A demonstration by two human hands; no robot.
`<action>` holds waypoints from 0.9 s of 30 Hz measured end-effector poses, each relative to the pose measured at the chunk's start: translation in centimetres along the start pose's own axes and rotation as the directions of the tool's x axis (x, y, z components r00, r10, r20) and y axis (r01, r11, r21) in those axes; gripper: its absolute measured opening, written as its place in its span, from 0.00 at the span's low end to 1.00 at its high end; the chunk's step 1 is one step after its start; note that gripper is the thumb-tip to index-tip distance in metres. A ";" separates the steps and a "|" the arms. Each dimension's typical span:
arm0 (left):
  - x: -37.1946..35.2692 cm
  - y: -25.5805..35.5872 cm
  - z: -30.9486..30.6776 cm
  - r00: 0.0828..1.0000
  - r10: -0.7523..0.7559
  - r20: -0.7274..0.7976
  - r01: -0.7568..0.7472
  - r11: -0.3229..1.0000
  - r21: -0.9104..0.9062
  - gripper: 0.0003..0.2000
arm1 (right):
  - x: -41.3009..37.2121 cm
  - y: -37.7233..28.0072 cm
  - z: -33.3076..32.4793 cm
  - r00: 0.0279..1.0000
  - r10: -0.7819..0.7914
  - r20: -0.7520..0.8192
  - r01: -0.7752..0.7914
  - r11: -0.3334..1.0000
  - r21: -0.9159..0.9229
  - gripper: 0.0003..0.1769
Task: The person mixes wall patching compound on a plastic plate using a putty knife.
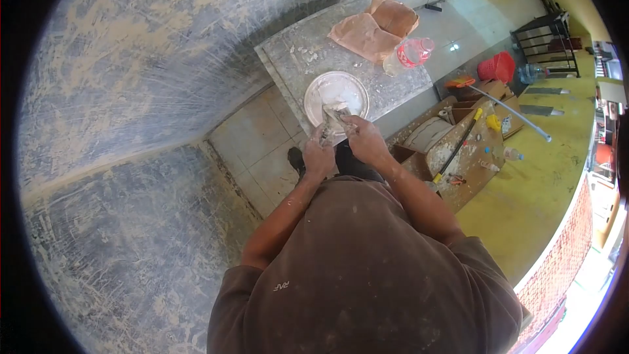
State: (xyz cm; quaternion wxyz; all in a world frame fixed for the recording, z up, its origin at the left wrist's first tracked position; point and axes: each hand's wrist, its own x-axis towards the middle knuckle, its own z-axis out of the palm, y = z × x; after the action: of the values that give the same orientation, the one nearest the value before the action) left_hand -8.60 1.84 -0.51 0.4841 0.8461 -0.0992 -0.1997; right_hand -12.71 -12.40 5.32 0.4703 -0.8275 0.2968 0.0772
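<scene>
Both hands are close together over the near edge of a round tray with white powder or paste in it. My left hand is closed on a flat, paste-smeared tool, perhaps a scraper. In my right hand is a second smeared tool, its white-coated end against the first one. The exact shape of both tools is hard to make out. The tray rests on a grey, spattered board. Farther back on the board are a crumpled brown paper bag and a clear plastic bottle with a red label.
Smeared grey walls stand to the left. At the right, a cardboard box holds a yellow-and-black tool and small bottles. Beyond are a red bucket, a blue-white pole and a black rack. Tiled floor lies below.
</scene>
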 end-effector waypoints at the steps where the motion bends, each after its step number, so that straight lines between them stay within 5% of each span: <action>1: 0.2 -0.5 0.0 1.000 0.002 0.000 -0.002 0.996 0.085 0.23 | 0.4 -0.2 -0.3 1.000 0.003 0.001 -0.003 1.000 -0.002 0.19; 6: -0.1 -0.6 -0.6 0.993 -0.118 0.000 0.116 0.978 0.172 0.24 | 2.0 -2.4 -1.1 0.926 0.266 0.267 -0.281 0.960 0.018 0.19; 10: -0.4 -0.6 -0.9 0.993 -0.115 -0.014 0.116 0.981 0.153 0.23 | 2.6 -2.6 -0.1 0.941 0.243 0.237 -0.262 0.964 0.051 0.19; 13: -1.6 -0.5 0.4 0.999 -0.042 0.000 0.042 0.998 0.055 0.22 | 3.5 -2.6 -0.3 0.996 0.052 0.075 -0.056 0.997 0.047 0.18; 15: -1.3 -0.2 -0.3 0.999 0.040 0.012 -0.040 0.999 -0.002 0.22 | 4.3 -2.9 -1.1 0.993 0.082 0.087 -0.093 0.989 0.120 0.17; 17: -0.8 1.9 -1.4 0.981 -0.193 -0.016 0.191 0.978 -0.084 0.21 | 4.5 -1.7 -1.8 0.978 0.160 0.134 -0.182 0.968 0.173 0.16; 18: -0.6 1.6 -1.5 0.982 -0.188 -0.020 0.186 0.978 -0.090 0.21 | 4.1 -1.6 -2.3 0.957 0.218 0.189 -0.267 0.918 0.294 0.15; 23: -1.0 2.4 -2.6 0.990 -0.140 -0.001 0.139 0.985 0.099 0.20 | 4.0 0.0 -0.5 0.934 0.249 0.256 -0.353 0.754 0.554 0.18; 24: -0.9 2.4 -2.4 0.991 -0.134 0.012 0.132 0.986 0.101 0.20 | 5.1 3.6 1.8 0.993 -0.026 0.119 -0.031 0.891 0.452 0.17; 25: -0.7 2.2 -2.2 0.995 -0.100 0.002 0.099 0.989 0.112 0.20 | 4.8 3.0 2.3 0.948 -0.317 0.025 0.296 0.908 0.296 0.17; 26: -0.5 2.0 -2.0 0.998 -0.065 -0.012 0.066 0.990 0.122 0.20 | 4.7 2.5 2.3 0.997 0.035 0.067 -0.056 0.937 0.345 0.16; 27: -0.4 1.6 -1.8 0.998 -0.059 -0.007 0.059 0.990 0.125 0.20 | 3.9 0.4 1.0 0.998 0.036 0.060 -0.055 0.935 0.350 0.16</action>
State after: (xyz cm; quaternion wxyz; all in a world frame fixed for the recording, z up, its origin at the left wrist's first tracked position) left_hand -8.13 2.55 1.71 0.4239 0.8778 -0.0858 -0.2060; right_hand -9.60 -13.38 2.94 0.6162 -0.7208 0.3125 0.0557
